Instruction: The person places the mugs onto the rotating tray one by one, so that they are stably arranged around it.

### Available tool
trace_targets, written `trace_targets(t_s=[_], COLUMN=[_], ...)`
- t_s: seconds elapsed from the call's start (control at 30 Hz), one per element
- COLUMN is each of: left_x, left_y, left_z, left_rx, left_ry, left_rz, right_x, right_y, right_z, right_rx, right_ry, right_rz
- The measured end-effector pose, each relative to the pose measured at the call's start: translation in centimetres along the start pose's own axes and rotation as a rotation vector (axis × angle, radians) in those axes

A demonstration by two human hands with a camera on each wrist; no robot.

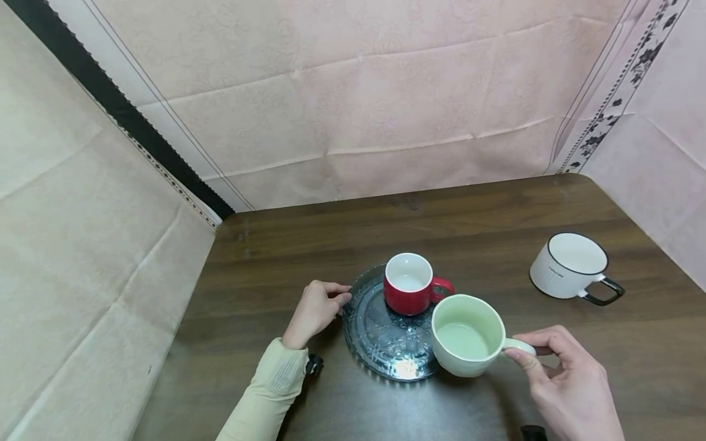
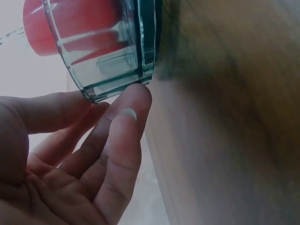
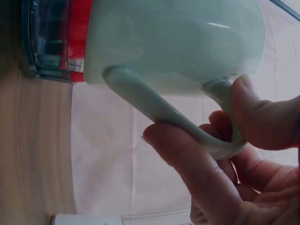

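A round clear glass tray (image 1: 371, 346) with a patterned bottom lies on the table. A small red mug (image 1: 405, 301), white inside, stands upright on it, towards the back. My left hand (image 1: 315, 313) pinches the tray's left edge between thumb (image 2: 61, 110) and fingers. With my right hand (image 1: 570, 376) I hold a larger pale green mug (image 1: 467, 335) by its handle (image 3: 154, 105), fingers and thumb curled round it. The green mug is upright, raised at the tray's right edge, and covers part of that edge from the head view.
A white enamel mug (image 1: 568, 275) with a black rim and black handle stands on the brown wooden table (image 1: 309, 245) at the right. Pale cloth walls (image 1: 386, 110) rise behind the table and at both sides.
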State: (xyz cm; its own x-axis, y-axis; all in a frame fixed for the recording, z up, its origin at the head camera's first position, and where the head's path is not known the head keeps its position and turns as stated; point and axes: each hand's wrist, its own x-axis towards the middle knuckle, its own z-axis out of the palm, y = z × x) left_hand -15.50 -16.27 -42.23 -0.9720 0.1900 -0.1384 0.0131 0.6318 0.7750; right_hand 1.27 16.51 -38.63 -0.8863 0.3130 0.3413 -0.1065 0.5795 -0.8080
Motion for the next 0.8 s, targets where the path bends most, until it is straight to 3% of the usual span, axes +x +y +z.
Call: trace_targets(t_s=[0.8], left_x=[-0.3], left_y=[0.0], left_z=[-0.1], left_rx=[-0.034], left_ry=[0.009], left_rz=[0.012], right_x=[0.1], right_y=[-0.6], right_z=[1.7], right_rx=[0.029], right_ry=[-0.062], right_rz=[-0.070])
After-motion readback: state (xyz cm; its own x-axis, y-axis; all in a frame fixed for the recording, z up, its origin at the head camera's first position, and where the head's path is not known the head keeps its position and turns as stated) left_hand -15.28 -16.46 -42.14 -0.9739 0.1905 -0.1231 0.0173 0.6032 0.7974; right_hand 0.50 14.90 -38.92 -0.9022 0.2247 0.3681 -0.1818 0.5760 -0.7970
